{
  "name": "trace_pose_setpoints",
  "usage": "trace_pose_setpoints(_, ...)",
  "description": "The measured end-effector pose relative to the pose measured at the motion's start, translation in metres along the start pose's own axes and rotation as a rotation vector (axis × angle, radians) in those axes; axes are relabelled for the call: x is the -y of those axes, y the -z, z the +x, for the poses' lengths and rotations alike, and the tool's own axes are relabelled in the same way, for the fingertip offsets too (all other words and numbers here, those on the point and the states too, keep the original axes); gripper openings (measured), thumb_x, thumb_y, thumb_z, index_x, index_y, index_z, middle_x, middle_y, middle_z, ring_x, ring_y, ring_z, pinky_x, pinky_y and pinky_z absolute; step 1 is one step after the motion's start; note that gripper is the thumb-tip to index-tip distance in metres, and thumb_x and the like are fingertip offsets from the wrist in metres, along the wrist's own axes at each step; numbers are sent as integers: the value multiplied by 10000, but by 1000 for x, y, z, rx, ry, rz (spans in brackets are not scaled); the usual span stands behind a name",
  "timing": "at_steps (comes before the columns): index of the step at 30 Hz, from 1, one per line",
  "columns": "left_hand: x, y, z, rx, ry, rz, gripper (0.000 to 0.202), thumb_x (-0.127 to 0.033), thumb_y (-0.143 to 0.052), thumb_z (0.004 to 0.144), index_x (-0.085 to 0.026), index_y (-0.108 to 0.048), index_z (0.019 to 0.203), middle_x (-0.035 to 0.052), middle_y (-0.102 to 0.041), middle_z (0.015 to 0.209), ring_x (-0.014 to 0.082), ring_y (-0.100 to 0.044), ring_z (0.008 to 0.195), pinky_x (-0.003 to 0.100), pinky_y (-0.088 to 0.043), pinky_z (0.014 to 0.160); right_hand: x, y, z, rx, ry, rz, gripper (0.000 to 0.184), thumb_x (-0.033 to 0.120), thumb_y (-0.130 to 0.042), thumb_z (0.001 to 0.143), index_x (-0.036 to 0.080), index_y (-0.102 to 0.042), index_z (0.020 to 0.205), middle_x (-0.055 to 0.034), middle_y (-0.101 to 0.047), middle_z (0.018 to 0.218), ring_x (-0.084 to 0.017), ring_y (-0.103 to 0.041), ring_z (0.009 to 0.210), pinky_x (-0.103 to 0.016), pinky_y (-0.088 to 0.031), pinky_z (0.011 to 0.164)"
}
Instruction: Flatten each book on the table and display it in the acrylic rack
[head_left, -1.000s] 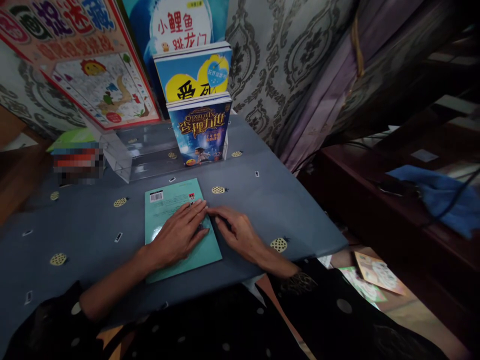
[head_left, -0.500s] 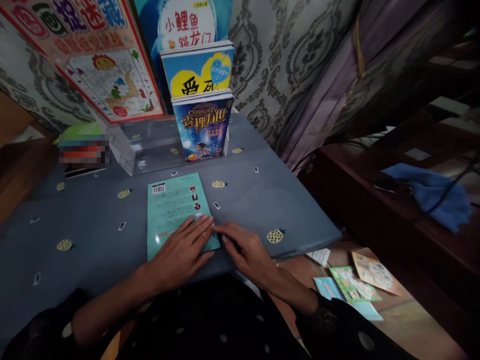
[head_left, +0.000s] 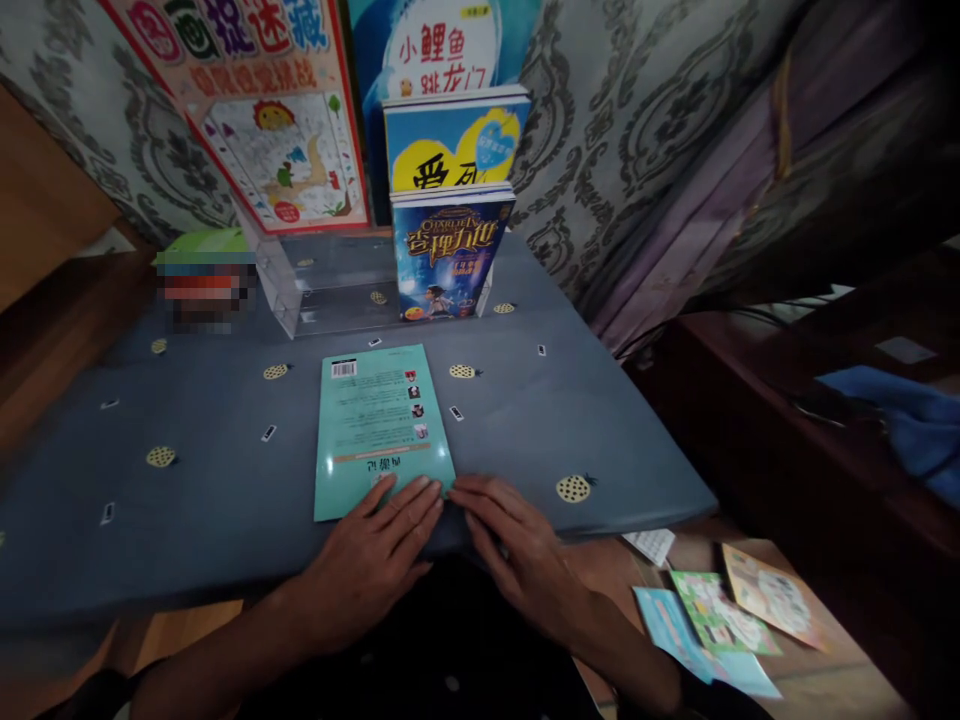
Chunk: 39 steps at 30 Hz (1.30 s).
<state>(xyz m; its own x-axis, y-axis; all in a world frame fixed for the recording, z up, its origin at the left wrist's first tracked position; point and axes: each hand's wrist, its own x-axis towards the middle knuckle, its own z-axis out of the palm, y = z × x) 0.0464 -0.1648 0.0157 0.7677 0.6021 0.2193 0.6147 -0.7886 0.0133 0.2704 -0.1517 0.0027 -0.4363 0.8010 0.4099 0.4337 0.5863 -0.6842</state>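
A teal book [head_left: 375, 420] lies back cover up on the table, upside down to me, with a barcode in its far left corner. My left hand [head_left: 379, 550] is open, its fingers stretched out over the near right part of the cover. Beside the book's near right corner is my right hand [head_left: 517, 545], fingers extended and the fingertips almost at the left hand's. It holds nothing that I can see. Whether its fingertips touch the book's edge I cannot tell.
A clear acrylic rack [head_left: 281, 285] holds upright books, including a dark blue book [head_left: 450, 260] in front. A blurred-out stack [head_left: 206, 290] sits at the left on the blue patterned tablecloth [head_left: 225, 500]. Several booklets [head_left: 724, 610] lie on the floor, right. A blue cloth [head_left: 900, 410] rests on dark furniture.
Both hands have slid toward the near edge of the table, baring more of the book's lower cover and its printed title. The camera view has shifted left.
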Motion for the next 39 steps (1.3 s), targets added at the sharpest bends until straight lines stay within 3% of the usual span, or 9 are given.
trace_pose_setpoints(8, 1, 1, -19, -133, 43, 92, 360, -174, -427, 1007, -62, -538, 1331, 119, -554, 1429, 234, -438, 1390, 445, -255, 1210, -1, -3, 1, -6, 39, -88, 397, 91, -462, 954, 243, -593, 1296, -104, -659, 1156, -226, -645, 1074, -416, -592, 912)
trace_pose_setpoints(13, 5, 5, -39, -99, 82, 73, 410, -137, -457, 988, -59, -482, 1389, 147, -512, 1461, 242, -356, 1440, 466, -259, 1204, -3, -3, 5, -2, 66, -106, 373, 97, -459, 955, 235, -599, 1272, -109, -653, 1154, -224, -640, 1067, -415, -589, 903)
trace_pose_setpoints(17, 17, 9, -52, -58, 118, 46, 465, -174, -446, 1002, -123, -405, 1462, 102, -526, 1457, 215, -384, 1425, 465, -269, 1202, -11, -2, 18, 56, 71, -123, 335, 159, -469, 964, 221, -604, 1265, -122, -638, 1215, -250, -621, 1120, -464, -567, 938)
trace_pose_setpoints(23, 36, 10, -53, -4, 152, 65, 554, -305, -461, 1006, -155, -313, 1519, 63, -468, 1510, 229, -331, 1451, 464, -253, 1202, -52, -12, 83, 164, 96, -223, 386, 276, -494, 965, 208, -567, 1338, -135, -566, 1382, -278, -539, 1279, -489, -463, 1076)
trace_pose_setpoints(27, 35, 7, -51, 11, 177, 76, 651, -409, -491, 991, -169, -249, 1546, 65, -414, 1546, 241, -262, 1480, 463, -239, 1204, -83, -24, 145, 178, 30, -289, 431, 284, -504, 949, 141, -560, 1352, -175, -510, 1450, -299, -486, 1342, -487, -411, 1116)
trace_pose_setpoints(30, 32, 5, -53, 7, 194, 76, 674, -412, -502, 984, -180, -226, 1553, 72, -417, 1542, 249, -256, 1481, 480, -262, 1193, -91, -30, 173, 194, -3, -314, 459, 263, -528, 926, 89, -560, 1349, -199, -524, 1428, -291, -498, 1330, -439, -402, 1125)
trace_pose_setpoints(34, 32, 8, -60, 25, 174, 75, 630, -332, -510, 982, -191, -260, 1543, 65, -428, 1536, 253, -300, 1464, 495, -278, 1186, -87, -31, 168, 188, 12, -322, 479, 311, -537, 922, 85, -567, 1343, -203, -554, 1389, -308, -513, 1305, -471, -415, 1106)
trace_pose_setpoints(39, 32, 20, -77, -1, 43, 55, 579, -25, -392, 948, -183, -355, 1504, 39, -510, 1478, 193, -356, 1437, 440, -240, 1215, -75, -21, 127, 183, 101, -305, 463, 393, -493, 960, 148, -577, 1344, -173, -557, 1396, -302, -522, 1293, -502, -406, 1109)
